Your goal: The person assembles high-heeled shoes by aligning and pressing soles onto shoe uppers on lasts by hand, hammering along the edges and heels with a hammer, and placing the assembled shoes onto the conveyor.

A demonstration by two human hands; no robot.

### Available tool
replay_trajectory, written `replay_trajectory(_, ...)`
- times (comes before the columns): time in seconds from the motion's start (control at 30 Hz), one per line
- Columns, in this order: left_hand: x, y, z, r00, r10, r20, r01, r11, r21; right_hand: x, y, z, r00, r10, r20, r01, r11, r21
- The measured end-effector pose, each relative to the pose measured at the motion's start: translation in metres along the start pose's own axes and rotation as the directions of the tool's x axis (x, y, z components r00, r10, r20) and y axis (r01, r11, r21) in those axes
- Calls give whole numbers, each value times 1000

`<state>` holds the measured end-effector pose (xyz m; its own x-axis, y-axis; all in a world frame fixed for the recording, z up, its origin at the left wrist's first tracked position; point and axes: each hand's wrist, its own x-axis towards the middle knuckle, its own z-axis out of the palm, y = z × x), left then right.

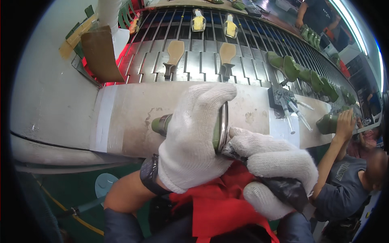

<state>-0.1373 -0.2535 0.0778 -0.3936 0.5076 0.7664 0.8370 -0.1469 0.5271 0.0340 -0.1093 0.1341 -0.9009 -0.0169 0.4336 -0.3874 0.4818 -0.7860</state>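
Observation:
My left hand [194, 133], in a white knit glove, is closed round a green shoe [160, 124] held above the worktable. The shoe's rounded end pokes out to the left of the glove, and a shiny metallic edge [223, 125] shows on its right; the glove hides the middle. My right hand [279, 160], gloved likewise, grips a tool with a black handle [287, 189]. The tool's grey, speckled end [231, 150] meets the lower part of the shoe's edge, with my fingers just above it. What kind of tool it is cannot be made out.
Beyond the worktable [133, 117] runs a slatted metal conveyor [194, 60] bearing tan soles [175, 52] on dark stands. A dark block with syringes [289, 109] stands right, near green shoes [310, 77]. A co-worker's hand [345, 123] holds another shoe. Cardboard [101, 54] hangs left.

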Motion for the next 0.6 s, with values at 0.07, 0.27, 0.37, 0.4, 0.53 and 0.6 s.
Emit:
replay_trajectory(0.07, 0, -3, 2, 1000, 0, -4, 0, 1000, -10, -6, 4, 2, 995, 37, -92, -37, 999, 3)
replay_trajectory(0.27, -8, 3, -2, 998, -2, 68, 3, 1000, -15, 14, -9, -18, 960, 266, -91, -264, 964, 34)
replay_trajectory(0.37, -22, -2, 6, 997, 67, 39, -66, 998, -15, 36, -8, -11, 917, 333, -218, -289, 934, 211)
replay_trajectory(0.4, -21, 4, 1, 997, 39, 60, -38, 999, -30, 30, -8, -8, 867, 425, -261, -346, 890, 299)
replay_trajectory(0.53, -44, 5, 0, 989, 150, 11, -151, 987, 59, 26, -8, -8, 894, 427, -134, -325, 825, 462)
replay_trajectory(0.6, -63, 15, 0, 987, 148, -60, -143, 987, 73, 16, -16, 2, 889, 456, 27, -394, 734, 553)
